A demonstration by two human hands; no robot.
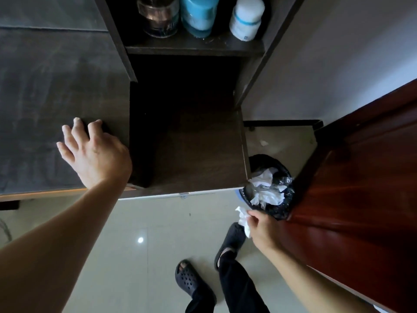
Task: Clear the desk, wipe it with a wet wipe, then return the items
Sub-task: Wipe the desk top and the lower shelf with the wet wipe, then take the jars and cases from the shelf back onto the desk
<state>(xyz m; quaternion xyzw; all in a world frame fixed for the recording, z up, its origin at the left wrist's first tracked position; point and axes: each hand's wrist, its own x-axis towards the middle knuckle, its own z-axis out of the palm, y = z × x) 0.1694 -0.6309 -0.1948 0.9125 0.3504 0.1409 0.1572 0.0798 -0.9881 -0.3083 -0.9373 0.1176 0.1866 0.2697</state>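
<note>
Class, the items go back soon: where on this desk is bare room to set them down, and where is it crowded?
Bare: the dark desk panel between the left hand and the bin; the grey mat beyond that hand. Crowded: the shelf holding three containers.

No legible text (jar (158, 16) lettering blurred)

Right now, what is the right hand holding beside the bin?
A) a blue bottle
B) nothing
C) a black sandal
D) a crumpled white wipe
D: the right hand pinches a crumpled white wipe just beside the bin, which already holds crumpled white paper.
</note>
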